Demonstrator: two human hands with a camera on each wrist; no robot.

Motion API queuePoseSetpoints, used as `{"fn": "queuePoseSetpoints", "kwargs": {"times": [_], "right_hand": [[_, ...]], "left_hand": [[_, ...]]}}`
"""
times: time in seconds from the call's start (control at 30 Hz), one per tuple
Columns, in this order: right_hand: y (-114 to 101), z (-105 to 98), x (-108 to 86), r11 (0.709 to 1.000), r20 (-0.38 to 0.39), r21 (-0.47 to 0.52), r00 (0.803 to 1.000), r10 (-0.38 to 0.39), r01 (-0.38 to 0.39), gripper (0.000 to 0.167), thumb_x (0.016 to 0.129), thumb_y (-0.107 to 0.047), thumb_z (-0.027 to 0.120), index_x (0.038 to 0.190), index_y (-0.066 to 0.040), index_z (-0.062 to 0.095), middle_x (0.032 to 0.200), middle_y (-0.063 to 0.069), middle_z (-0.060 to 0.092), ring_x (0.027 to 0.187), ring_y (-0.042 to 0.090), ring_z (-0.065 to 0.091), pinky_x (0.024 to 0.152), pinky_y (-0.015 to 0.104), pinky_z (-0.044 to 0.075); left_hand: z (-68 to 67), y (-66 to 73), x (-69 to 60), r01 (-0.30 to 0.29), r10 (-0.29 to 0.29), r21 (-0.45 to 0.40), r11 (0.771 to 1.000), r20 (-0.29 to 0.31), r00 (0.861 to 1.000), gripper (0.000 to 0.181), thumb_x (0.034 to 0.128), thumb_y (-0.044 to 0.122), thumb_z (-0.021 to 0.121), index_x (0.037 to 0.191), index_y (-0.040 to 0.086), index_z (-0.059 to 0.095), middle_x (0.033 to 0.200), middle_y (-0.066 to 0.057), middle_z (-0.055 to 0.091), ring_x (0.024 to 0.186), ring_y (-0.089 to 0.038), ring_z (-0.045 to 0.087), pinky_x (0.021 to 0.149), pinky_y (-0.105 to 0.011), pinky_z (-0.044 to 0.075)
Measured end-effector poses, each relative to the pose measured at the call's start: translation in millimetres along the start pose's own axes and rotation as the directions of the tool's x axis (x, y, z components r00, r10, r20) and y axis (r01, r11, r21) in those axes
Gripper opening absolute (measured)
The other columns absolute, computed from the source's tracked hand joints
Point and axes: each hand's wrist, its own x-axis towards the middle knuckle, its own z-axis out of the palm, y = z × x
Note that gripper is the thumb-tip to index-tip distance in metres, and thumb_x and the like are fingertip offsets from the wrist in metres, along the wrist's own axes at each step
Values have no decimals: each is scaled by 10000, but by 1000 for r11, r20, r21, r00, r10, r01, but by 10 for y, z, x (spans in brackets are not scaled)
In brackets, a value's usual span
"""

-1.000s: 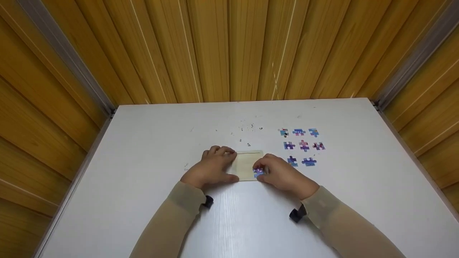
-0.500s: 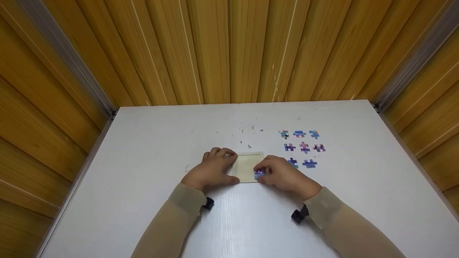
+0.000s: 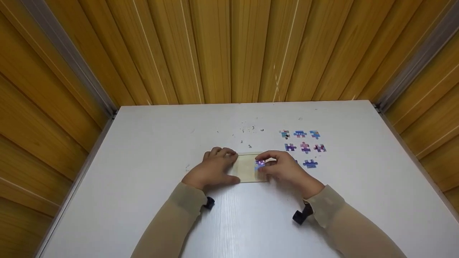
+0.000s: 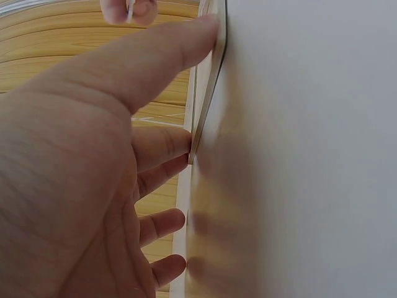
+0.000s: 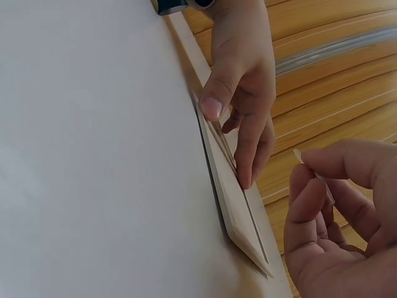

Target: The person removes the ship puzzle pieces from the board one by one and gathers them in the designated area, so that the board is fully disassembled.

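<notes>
A pale wooden puzzle tray [image 3: 246, 170] with a thin raised border lies on the white table. My left hand [image 3: 211, 167] rests at its left side, thumb on the near corner and index finger at the far one; in the left wrist view the fingers [image 4: 162, 148] are fairly straight. Between thumb and fingertips my right hand [image 3: 287, 170] pinches a purple and blue jigsaw piece [image 3: 260, 163] over the tray's right part. Seen edge-on in the right wrist view, that piece [image 5: 328, 192] is apart from the tray [image 5: 239, 233].
Several loose jigsaw pieces [image 3: 304, 147] lie in rows to the right of the tray, one partly hidden behind my right hand. Small dark marks [image 3: 252, 127] dot the table beyond the tray. Wood-look panels [image 3: 229, 53] stand behind and at both sides.
The right hand has raised the jigsaw piece off the tray's near right corner and shifted it slightly away from me. The left hand has stayed at the tray's left side.
</notes>
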Motion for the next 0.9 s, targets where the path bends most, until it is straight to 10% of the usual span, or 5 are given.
{"fn": "queuePoseSetpoints", "kwargs": {"times": [0.33, 0.9], "right_hand": [[-134, -132, -36, 959, -46, 239, 985, 169, -154, 554, 991, -70, 802, 1519, -11, 648, 1397, 51, 685, 1081, 148, 681, 932, 261, 596], [-147, -770, -353, 966, -115, 223, 980, 160, -131, 514, 1055, -129, 803, 1547, -67, 672, 1225, -57, 722, 1076, 111, 716, 978, 242, 640]], "left_hand": [[-34, 11, -7, -21, 21, -5, 1000, 7, 1000, 902, 974, 550, 858, 1727, 205, 499, 1767, -4, 454, 1676, -329, 320, 1386, -557, 261], [-14, -3, -6, -15, 15, -2, 1000, 2, 1000, 890, 973, 535, 863, 1724, 221, 504, 1759, 7, 454, 1670, -317, 322, 1378, -548, 283]]}}
